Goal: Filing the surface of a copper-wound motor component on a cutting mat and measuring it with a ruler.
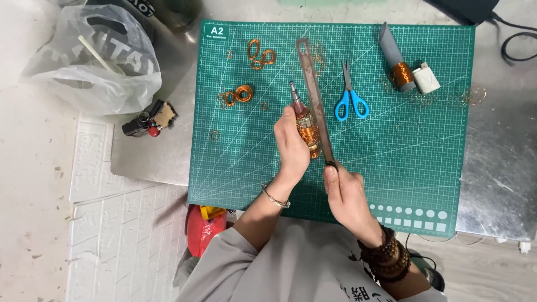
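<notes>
Rotor (304, 120) shaft up-left (lengthwise near-vertical)

A metal work surface (492, 168) carries a green gridded cutting mat (240, 168). On the mat lie blue-handled scissors (351, 103), loose copper wire coils (260, 55), and a grey tube with copper winding (397, 59). A plastic bag (92, 61) rests beside the mat.

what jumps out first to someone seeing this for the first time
At the centre of the green cutting mat, the left hand grips a copper-wound motor rotor while the right hand lays a long flat metal blade against it. Blue-handled scissors lie just right of the blade, and loose copper wire coils are scattered on the mat's upper left.
</notes>
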